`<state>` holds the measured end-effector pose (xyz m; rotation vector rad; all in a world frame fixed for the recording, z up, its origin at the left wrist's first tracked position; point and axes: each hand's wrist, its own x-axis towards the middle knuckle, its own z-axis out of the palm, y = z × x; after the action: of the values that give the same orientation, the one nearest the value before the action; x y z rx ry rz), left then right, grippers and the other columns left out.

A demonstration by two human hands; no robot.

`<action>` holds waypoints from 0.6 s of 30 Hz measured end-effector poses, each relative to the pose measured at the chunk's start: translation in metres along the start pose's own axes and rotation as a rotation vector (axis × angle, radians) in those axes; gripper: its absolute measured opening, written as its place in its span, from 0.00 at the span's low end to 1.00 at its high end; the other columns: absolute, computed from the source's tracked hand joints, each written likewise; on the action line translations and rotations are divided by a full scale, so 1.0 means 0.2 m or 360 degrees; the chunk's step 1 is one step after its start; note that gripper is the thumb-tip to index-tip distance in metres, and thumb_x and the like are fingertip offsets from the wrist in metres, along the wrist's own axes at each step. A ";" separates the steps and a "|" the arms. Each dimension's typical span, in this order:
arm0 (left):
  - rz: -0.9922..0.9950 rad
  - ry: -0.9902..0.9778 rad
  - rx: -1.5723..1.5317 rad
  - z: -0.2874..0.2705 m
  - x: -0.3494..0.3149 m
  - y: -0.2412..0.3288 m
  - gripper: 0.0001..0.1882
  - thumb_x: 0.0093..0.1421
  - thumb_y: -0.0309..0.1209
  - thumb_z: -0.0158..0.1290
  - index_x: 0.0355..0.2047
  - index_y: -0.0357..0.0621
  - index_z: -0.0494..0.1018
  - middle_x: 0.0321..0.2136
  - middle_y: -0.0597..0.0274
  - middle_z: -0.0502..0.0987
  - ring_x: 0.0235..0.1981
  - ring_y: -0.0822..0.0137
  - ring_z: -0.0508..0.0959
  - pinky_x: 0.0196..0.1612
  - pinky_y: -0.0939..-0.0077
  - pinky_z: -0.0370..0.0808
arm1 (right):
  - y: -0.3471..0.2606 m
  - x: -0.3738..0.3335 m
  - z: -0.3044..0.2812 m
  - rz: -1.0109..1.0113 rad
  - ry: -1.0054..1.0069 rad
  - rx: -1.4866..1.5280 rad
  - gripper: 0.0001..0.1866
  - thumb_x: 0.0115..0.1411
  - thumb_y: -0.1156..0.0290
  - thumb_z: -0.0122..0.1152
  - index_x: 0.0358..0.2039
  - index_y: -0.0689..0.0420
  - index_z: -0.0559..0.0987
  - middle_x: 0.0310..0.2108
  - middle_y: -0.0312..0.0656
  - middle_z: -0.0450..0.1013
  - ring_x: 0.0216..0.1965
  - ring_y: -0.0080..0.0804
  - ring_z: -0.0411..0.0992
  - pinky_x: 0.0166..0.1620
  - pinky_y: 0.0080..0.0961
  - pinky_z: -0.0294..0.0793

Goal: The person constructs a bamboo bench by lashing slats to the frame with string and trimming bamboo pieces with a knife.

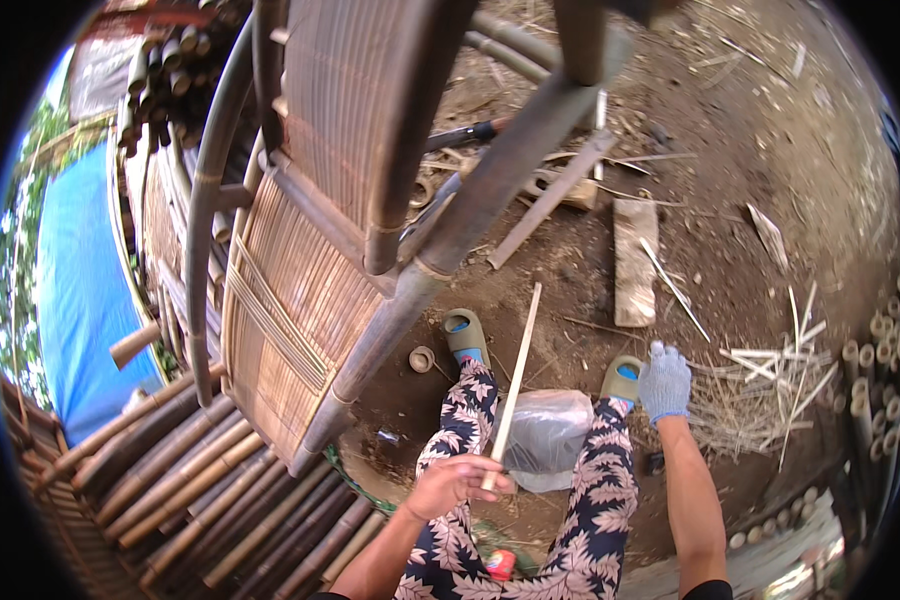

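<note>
My bare left hand (457, 486) is closed around the lower end of a thin, pale bamboo strip (516, 385), which slants up and away over the ground. A grey knit glove covers my right hand (664, 384). It is raised beside my right sandal (623, 377), fingers stretched forward, and nothing shows in it. Between my legs lies a clear plastic bag (545, 435). To the left stands a bamboo chair (270, 320), tilted in the picture, with a slatted surface and thick dark poles; several thin strips lie across its slats.
Bamboo poles (220, 500) lie side by side at the lower left. A heap of split strips (760, 405) covers the ground on the right, near stacked bamboo (878, 370). Ahead lies a flat wooden board (635, 262). A blue tarp (90, 290) hangs at far left.
</note>
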<state>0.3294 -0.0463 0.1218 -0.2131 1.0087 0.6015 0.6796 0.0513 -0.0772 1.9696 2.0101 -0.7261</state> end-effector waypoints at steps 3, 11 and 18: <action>0.0115 0.0296 0.0671 -0.17 0.22 -0.16 0.13 0.67 0.25 0.52 0.51 0.36 0.70 0.35 0.53 0.80 0.38 0.63 0.83 0.38 0.72 0.82 | -0.25 0.53 0.13 -0.0391 0.0339 -0.0066 0.21 0.56 0.72 0.58 0.51 0.60 0.74 0.45 0.50 0.74 0.48 0.48 0.72 0.51 0.41 0.71; -0.0362 0.0676 0.0166 -0.35 0.34 -0.09 0.21 0.69 0.29 0.52 0.59 0.38 0.60 0.23 0.56 0.78 0.20 0.69 0.79 0.24 0.75 0.77 | -0.97 1.77 0.29 -0.0824 0.0158 -0.0507 0.24 0.64 0.70 0.50 0.60 0.60 0.68 0.58 0.52 0.67 0.56 0.48 0.67 0.59 0.40 0.66; -0.0147 0.0764 -0.0141 -0.39 0.33 0.06 0.09 0.70 0.32 0.49 0.43 0.39 0.73 0.16 0.64 0.74 0.16 0.72 0.75 0.20 0.78 0.72 | -0.95 1.54 0.28 -0.0977 0.0089 -0.0739 0.23 0.66 0.68 0.47 0.60 0.58 0.68 0.58 0.51 0.67 0.58 0.46 0.66 0.60 0.40 0.66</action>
<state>0.2912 -0.0451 0.0256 -0.4958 1.4267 0.5212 0.4621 0.2967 -0.2425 1.1322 2.5514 -0.2590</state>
